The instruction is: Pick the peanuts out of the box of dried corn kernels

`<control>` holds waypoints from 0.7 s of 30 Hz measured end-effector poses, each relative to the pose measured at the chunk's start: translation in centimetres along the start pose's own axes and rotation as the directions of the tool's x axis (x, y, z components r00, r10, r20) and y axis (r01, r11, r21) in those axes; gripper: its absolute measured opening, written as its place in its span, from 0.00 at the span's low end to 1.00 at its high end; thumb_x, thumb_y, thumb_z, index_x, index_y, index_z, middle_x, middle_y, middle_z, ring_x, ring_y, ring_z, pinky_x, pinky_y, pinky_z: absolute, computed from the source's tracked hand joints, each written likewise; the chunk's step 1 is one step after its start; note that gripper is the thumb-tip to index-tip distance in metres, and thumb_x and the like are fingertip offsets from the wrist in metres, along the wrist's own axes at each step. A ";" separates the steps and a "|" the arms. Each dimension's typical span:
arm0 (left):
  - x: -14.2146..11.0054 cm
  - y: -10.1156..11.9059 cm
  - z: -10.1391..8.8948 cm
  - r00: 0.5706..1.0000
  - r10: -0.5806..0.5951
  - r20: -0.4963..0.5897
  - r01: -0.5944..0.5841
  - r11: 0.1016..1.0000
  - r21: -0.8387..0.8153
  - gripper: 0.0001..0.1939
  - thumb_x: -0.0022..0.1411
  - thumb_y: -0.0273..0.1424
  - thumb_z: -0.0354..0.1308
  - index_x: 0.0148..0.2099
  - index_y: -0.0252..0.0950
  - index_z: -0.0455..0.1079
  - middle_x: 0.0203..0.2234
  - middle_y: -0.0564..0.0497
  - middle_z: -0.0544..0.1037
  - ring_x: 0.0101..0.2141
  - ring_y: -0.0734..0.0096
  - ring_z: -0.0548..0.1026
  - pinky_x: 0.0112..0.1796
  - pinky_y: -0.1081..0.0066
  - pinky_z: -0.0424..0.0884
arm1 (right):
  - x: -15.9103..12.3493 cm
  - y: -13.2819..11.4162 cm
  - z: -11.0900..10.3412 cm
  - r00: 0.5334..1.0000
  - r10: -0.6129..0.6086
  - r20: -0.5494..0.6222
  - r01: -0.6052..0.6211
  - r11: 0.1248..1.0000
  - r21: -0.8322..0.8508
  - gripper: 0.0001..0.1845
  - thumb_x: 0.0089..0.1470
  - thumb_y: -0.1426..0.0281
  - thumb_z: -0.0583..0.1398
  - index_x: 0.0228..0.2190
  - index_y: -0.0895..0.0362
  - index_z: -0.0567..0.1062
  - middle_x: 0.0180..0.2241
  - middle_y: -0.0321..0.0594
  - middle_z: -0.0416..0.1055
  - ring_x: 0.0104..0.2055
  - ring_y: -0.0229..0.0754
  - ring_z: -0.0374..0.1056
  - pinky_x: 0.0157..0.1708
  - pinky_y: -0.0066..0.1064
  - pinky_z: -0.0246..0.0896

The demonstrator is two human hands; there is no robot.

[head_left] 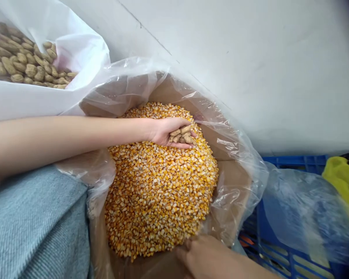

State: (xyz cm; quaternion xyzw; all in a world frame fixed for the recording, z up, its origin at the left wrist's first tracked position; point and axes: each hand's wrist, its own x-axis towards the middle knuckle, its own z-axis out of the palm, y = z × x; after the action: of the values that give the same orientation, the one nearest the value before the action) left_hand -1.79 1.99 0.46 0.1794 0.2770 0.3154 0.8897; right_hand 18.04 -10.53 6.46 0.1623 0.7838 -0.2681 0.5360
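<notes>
My left hand (165, 131) reaches across from the left and lies on a heap of yellow corn kernels (157, 193), fingers curled around several peanuts in their shells (182, 135). The corn fills a cardboard box (235, 182) lined with a clear plastic bag (241, 155). My right hand (209, 257) sits at the box's near rim, at the bottom of the view, fingers bent against the plastic and cardboard edge. A white bag of shelled-in peanuts (23, 62) stands at the upper left.
A white wall (250, 58) rises behind the box. A blue plastic crate (282, 240) with a clear bag over it stands at the right, a yellow-green bag (346, 182) beyond it. Blue-grey cloth (37, 228) covers the lower left.
</notes>
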 end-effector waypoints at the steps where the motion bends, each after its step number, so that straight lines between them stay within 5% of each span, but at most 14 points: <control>1: 0.0 0.0 0.0 1.000 0.002 -0.001 -0.002 1.000 0.006 0.14 0.59 0.33 0.39 0.34 0.29 0.62 0.20 0.50 0.69 0.26 0.77 0.71 0.28 0.77 0.68 | 0.0 0.1 0.0 0.996 0.074 0.046 -0.074 0.997 0.004 0.19 0.45 0.68 0.52 0.39 0.64 0.69 0.33 0.52 0.67 0.36 0.49 0.64 0.35 0.37 0.58; 3: 0.0 0.0 0.0 1.000 0.005 -0.003 -0.004 1.000 0.008 0.14 0.59 0.33 0.39 0.34 0.29 0.62 0.20 0.50 0.69 0.26 0.77 0.71 0.29 0.77 0.68 | -0.4 0.7 -0.6 0.977 0.205 0.063 -0.208 0.976 0.059 0.21 0.49 0.66 0.48 0.41 0.64 0.67 0.34 0.54 0.66 0.38 0.52 0.63 0.36 0.42 0.56; 6: -0.1 0.1 0.1 1.000 0.003 0.002 -0.003 1.000 -0.007 0.14 0.59 0.33 0.39 0.34 0.29 0.62 0.20 0.50 0.69 0.26 0.77 0.70 0.27 0.77 0.68 | -1.4 2.4 -2.1 0.940 0.336 -0.059 -0.295 0.888 0.353 0.23 0.52 0.64 0.42 0.41 0.60 0.68 0.38 0.49 0.66 0.40 0.47 0.63 0.41 0.40 0.55; 10: -0.4 0.2 0.5 0.999 0.008 -0.036 -0.008 1.000 -0.012 0.15 0.60 0.33 0.38 0.32 0.29 0.61 0.19 0.50 0.68 0.25 0.77 0.70 0.27 0.78 0.68 | -2.1 5.0 -2.6 0.900 0.433 -0.048 -0.250 0.603 0.757 0.28 0.50 0.57 0.44 0.49 0.58 0.61 0.51 0.41 0.54 0.52 0.40 0.52 0.50 0.33 0.46; 15: -0.4 0.2 0.6 1.000 0.015 -0.024 -0.015 1.000 0.001 0.15 0.59 0.33 0.38 0.32 0.30 0.61 0.19 0.50 0.68 0.26 0.77 0.70 0.29 0.78 0.68 | 0.3 6.5 -1.0 0.906 0.380 0.188 -0.250 0.122 0.960 0.34 0.46 0.54 0.49 0.53 0.54 0.50 0.55 0.38 0.43 0.54 0.38 0.47 0.50 0.32 0.47; 21: -0.2 0.1 0.3 0.999 0.018 -0.033 -0.017 1.000 0.018 0.14 0.58 0.33 0.39 0.34 0.29 0.62 0.19 0.50 0.68 0.25 0.78 0.70 0.29 0.78 0.68 | 4.5 5.7 0.1 0.967 0.207 0.149 -0.137 -0.072 0.988 0.27 0.49 0.56 0.46 0.49 0.56 0.56 0.52 0.44 0.50 0.50 0.42 0.54 0.48 0.41 0.47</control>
State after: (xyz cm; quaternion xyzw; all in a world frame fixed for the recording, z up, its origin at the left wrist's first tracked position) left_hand -1.81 1.86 0.81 0.1843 0.2930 0.3236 0.8806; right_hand 19.54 -6.12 0.84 0.6026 0.3327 -0.6762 0.2628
